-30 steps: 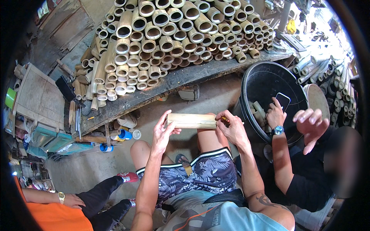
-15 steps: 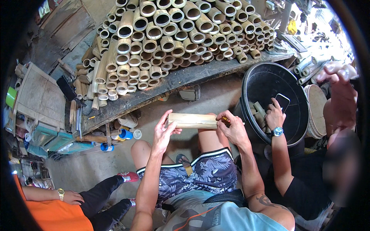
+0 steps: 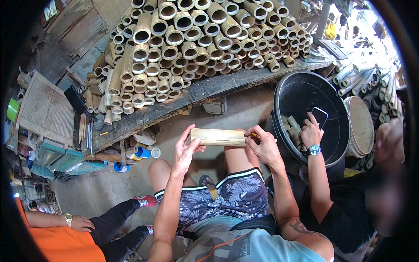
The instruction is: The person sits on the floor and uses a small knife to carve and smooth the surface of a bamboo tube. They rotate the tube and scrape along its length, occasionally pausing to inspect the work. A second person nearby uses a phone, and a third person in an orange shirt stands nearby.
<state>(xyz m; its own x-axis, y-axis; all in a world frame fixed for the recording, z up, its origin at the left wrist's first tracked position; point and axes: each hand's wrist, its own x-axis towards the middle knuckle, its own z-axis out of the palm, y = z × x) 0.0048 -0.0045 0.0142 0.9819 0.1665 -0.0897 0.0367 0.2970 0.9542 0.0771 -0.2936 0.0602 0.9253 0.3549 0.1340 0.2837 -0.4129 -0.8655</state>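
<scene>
Centre frame: a short, pale, smooth-skinned bamboo tube section point(image 3: 218, 137) lies level above the knees. The left hand point(image 3: 185, 150) cups its left end, fingers curled round it, likely to steady it. The right hand point(image 3: 262, 146) closes on the right end, pinching a thin stick-like tool point(image 3: 265, 139) against the cut edge. At twelve o'clock, a stacked pile of hollow round bamboo tubes point(image 3: 192, 43). At three o'clock, another person's hand point(image 3: 310, 131) holds a phone point(image 3: 319, 117) over a big black plastic tub point(image 3: 312, 87).

Bright daylight, soft shadows, glare upper right, fisheye-bent black rim.
</scene>
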